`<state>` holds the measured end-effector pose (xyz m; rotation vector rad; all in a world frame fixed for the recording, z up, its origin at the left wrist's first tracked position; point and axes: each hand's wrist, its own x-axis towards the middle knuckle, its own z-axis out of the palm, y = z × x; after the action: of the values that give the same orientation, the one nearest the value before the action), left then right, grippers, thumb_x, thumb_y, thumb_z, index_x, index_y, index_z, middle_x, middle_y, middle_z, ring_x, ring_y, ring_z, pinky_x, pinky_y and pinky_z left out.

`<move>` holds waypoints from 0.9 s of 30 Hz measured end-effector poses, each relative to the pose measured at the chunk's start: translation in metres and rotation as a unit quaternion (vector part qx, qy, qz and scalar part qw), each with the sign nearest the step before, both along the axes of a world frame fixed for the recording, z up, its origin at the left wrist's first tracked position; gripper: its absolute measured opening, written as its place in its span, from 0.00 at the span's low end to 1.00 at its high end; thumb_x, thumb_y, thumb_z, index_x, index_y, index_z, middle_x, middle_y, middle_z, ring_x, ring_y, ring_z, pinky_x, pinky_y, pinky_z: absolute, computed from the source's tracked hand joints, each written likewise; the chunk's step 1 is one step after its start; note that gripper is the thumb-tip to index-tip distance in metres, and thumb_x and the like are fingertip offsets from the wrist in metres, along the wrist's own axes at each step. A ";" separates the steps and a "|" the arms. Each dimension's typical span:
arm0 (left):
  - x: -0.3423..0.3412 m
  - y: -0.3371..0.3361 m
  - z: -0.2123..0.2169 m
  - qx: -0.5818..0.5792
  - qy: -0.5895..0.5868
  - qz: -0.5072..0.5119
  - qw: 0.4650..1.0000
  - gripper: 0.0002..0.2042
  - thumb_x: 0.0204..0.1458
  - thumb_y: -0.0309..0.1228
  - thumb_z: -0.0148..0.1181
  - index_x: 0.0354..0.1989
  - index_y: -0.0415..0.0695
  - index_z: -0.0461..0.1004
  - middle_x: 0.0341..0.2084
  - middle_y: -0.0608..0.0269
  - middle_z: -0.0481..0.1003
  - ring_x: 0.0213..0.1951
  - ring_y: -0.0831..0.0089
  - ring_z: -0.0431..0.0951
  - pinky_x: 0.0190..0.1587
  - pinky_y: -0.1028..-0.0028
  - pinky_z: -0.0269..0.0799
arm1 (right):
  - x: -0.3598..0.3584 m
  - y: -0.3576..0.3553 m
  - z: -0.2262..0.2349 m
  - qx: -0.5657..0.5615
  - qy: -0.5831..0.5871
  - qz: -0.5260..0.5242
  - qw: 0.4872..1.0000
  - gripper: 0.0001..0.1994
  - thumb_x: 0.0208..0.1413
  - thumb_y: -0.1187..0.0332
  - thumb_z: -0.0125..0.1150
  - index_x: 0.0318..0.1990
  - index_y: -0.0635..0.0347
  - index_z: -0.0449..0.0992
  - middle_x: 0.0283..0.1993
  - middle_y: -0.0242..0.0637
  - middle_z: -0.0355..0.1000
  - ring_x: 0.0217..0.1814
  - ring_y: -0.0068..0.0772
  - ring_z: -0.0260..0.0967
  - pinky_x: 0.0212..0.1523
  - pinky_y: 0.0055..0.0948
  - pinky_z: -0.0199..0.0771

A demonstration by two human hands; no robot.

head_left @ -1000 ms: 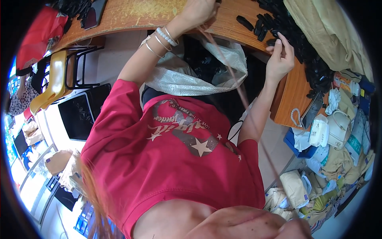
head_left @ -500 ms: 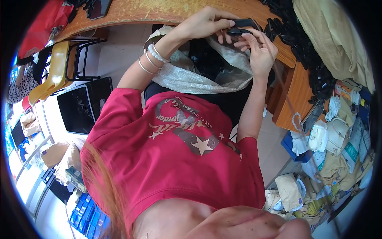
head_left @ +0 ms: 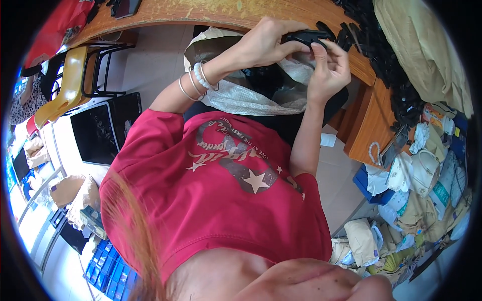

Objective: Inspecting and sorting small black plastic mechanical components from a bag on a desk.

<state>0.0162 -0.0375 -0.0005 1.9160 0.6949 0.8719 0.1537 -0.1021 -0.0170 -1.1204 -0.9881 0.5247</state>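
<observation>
Over the table's near edge, my left hand (head_left: pixel 273 42) pinches a small black plastic part (head_left: pixel 304 36) between thumb and fingers. My right hand (head_left: pixel 330 72) closes its thumb and bent fingers on the right end of the same part; its exact kind is too small to make out. Below both hands, a pale woven sack (head_left: pixel 246 94) lies open across my lap, with dark shiny things (head_left: pixel 266 78) inside it. Bracelets (head_left: pixel 200 80) circle my left wrist.
Many black parts (head_left: pixel 401 93) lie heaped along the wooden table (head_left: pixel 201 12), which curves round to the right. Brown cloth or sacking (head_left: pixel 427 50) hangs beyond them. Packages and a white bag (head_left: pixel 426 168) crowd the right side. A yellow chair (head_left: pixel 70 83) stands at left.
Two black pieces seen apart in my fingers now appear together as one dark shape. My left hand has come slightly down and right, and my right fingers have closed in toward it.
</observation>
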 end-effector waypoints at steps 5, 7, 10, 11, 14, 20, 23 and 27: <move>-0.006 -0.001 -0.001 0.024 0.006 -0.018 1.000 0.17 0.50 0.26 0.63 0.49 0.35 0.73 0.25 0.59 0.78 0.21 0.80 0.77 0.25 0.80 0.73 | 0.014 0.000 0.004 -0.003 0.015 0.089 0.996 0.19 0.45 0.79 0.69 0.46 0.72 0.73 0.40 0.39 0.72 0.36 0.23 0.71 0.38 0.19 0.73; -0.006 0.000 -0.006 0.047 0.002 -0.008 0.999 0.17 0.50 0.27 0.63 0.49 0.36 0.73 0.24 0.60 0.78 0.21 0.80 0.76 0.24 0.81 0.73 | 0.015 -0.001 0.003 -0.013 -0.001 0.076 0.997 0.17 0.46 0.78 0.69 0.44 0.71 0.74 0.39 0.38 0.72 0.35 0.22 0.71 0.37 0.19 0.73; -0.004 -0.001 -0.005 0.008 -0.010 -0.008 1.000 0.16 0.51 0.29 0.63 0.48 0.39 0.75 0.22 0.63 0.77 0.19 0.81 0.75 0.22 0.81 0.71 | 0.019 0.001 -0.003 -0.006 -0.010 0.070 0.997 0.13 0.48 0.76 0.68 0.40 0.71 0.75 0.38 0.37 0.73 0.34 0.21 0.71 0.36 0.17 0.72; -0.003 -0.002 -0.002 -0.054 -0.019 -0.020 0.998 0.15 0.52 0.30 0.62 0.47 0.40 0.76 0.21 0.64 0.76 0.19 0.82 0.74 0.21 0.81 0.70 | 0.023 0.001 -0.006 -0.056 0.020 0.090 0.994 0.11 0.48 0.76 0.68 0.38 0.70 0.76 0.37 0.36 0.73 0.34 0.20 0.71 0.35 0.16 0.72; 0.000 0.019 0.006 -0.113 0.055 0.019 0.992 0.20 0.52 0.46 0.61 0.42 0.40 0.79 0.18 0.66 0.75 0.17 0.83 0.69 0.22 0.78 0.69 | 0.036 0.009 -0.008 -0.107 -0.035 0.051 0.992 0.09 0.50 0.70 0.67 0.35 0.67 0.78 0.35 0.34 0.72 0.34 0.19 0.70 0.32 0.16 0.69; 0.029 0.094 -0.014 -0.032 0.031 0.117 0.992 0.16 0.55 0.41 0.57 0.28 0.37 0.70 0.17 0.53 0.73 0.16 0.70 0.73 0.18 0.68 0.66 | 0.057 0.043 -0.030 -0.126 -0.550 -0.155 0.811 0.12 0.48 0.65 0.66 0.37 0.65 0.79 0.35 0.41 0.71 0.42 0.42 0.64 0.45 0.39 0.65; 0.049 0.091 0.012 0.364 0.366 0.137 0.845 0.12 0.46 0.31 0.57 0.38 0.40 0.70 0.31 0.47 0.70 0.23 0.58 0.75 0.22 0.66 0.69 | 0.054 0.042 -0.024 -0.119 -0.578 -0.138 0.796 0.12 0.52 0.65 0.62 0.37 0.66 0.77 0.35 0.42 0.71 0.40 0.42 0.65 0.45 0.38 0.65; 0.030 0.144 -0.027 0.459 0.324 0.112 0.820 0.19 0.43 0.34 0.60 0.43 0.38 0.70 0.34 0.49 0.68 0.23 0.60 0.75 0.21 0.68 0.69 | 0.041 0.040 -0.020 -0.045 -0.435 -0.105 0.893 0.11 0.58 0.68 0.54 0.44 0.65 0.73 0.34 0.43 0.70 0.39 0.44 0.67 0.41 0.40 0.66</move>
<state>0.0463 0.1067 -0.0275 3.1382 1.0211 0.7384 0.1946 -0.0625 -0.0371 -1.5690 -1.5899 -0.1549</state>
